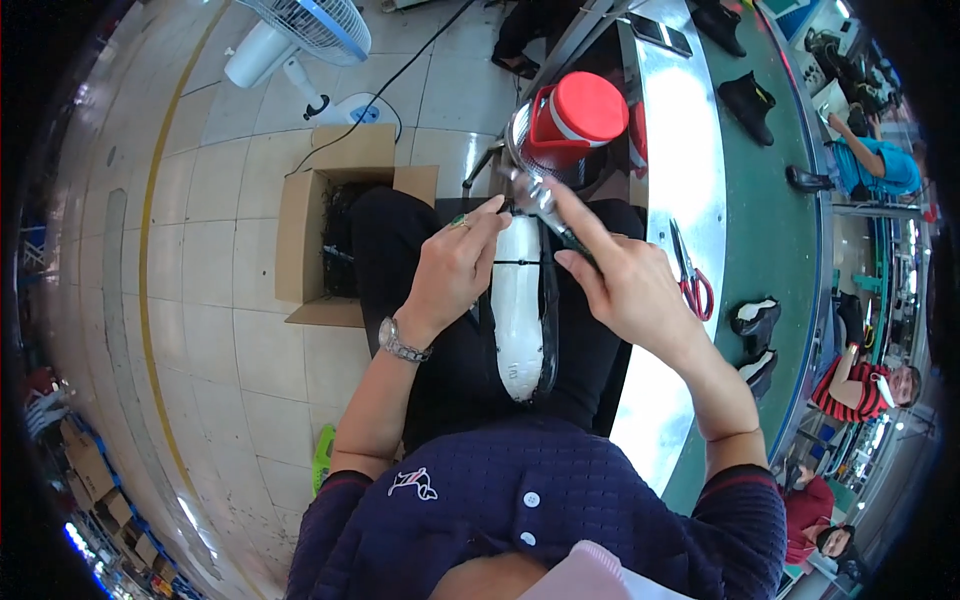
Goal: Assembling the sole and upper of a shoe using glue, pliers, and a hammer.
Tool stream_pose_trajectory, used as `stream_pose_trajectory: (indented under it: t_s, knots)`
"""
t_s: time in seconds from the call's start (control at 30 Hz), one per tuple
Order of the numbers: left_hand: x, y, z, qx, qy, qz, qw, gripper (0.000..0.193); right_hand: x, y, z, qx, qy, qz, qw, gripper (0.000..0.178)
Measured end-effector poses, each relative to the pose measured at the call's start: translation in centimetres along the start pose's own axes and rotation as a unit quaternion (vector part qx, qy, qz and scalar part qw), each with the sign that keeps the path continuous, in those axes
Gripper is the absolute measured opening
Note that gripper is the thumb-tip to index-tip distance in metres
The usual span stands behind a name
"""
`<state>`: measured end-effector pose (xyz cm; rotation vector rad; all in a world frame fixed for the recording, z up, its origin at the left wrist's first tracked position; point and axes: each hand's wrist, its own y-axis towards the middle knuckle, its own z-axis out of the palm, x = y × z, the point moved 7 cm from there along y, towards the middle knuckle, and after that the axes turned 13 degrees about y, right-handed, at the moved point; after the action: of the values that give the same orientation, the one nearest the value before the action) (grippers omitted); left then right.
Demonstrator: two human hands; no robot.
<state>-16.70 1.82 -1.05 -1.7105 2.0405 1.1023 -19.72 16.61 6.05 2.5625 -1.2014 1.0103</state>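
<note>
Across my lap lies a black shoe, turned over with its long white sole (519, 320) facing up and a thin dark band around it. My left hand (458, 262) is closed, its fingertips pinched together at the far end of the sole. Whatever is between them is too small to name. In my right hand (630, 280) I grip a hand tool (540, 200) with a shiny metal head and dark handle. Its head is smeared by motion just above that same far end, so I cannot tell its exact kind.
An open cardboard box (300, 240) with black things inside stands left of my knees, near a fan (315, 35). Beyond my knees is a red lidded jug (590, 108). Red-handled scissors (692, 275) lie on the metal bench (683, 140); dark shoes (748, 105) sit on a green conveyor (740, 210).
</note>
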Motion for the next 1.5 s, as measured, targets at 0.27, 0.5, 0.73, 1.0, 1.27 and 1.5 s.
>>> stream_pose_trajectory:
  t_s: [0.27, 0.5, 0.73, 1.0, 1.27, 1.5]
  knots:
    - [0.9, 0.5, 1.2, 0.019, -0.133, -0.115, 0.984, 0.018, -2.6, 1.1, 0.0, 0.043, -0.065, 0.008, 0.997, 0.063]
    - [1.8, 0.8, -0.2, -0.004, -0.201, -0.154, 0.967, 0.021, -1.9, 2.1, 1.1, -0.025, -0.05, 0.002, 0.998, 0.069]
    - [1.4, 0.5, 2.0, -0.032, -0.177, -0.099, 0.979, 0.026, -8.3, -2.8, -0.8, -0.162, 0.299, 0.111, 0.934, 0.053]
    - [0.7, 1.6, 6.3, 0.108, -0.292, -0.161, 0.936, 0.034, -24.9, -9.2, -7.3, -0.208, -0.029, 0.239, 0.948, 0.059]
    - [1.6, 2.3, 6.8, 0.084, -0.306, -0.145, 0.937, 0.031, -32.4, -14.3, -5.1, -0.327, -0.13, 0.204, 0.914, 0.044]
    - [1.2, 1.4, 5.3, 0.093, -0.295, -0.167, 0.936, 0.033, -31.5, -20.4, 1.4, -0.414, -0.231, 0.215, 0.854, 0.038]
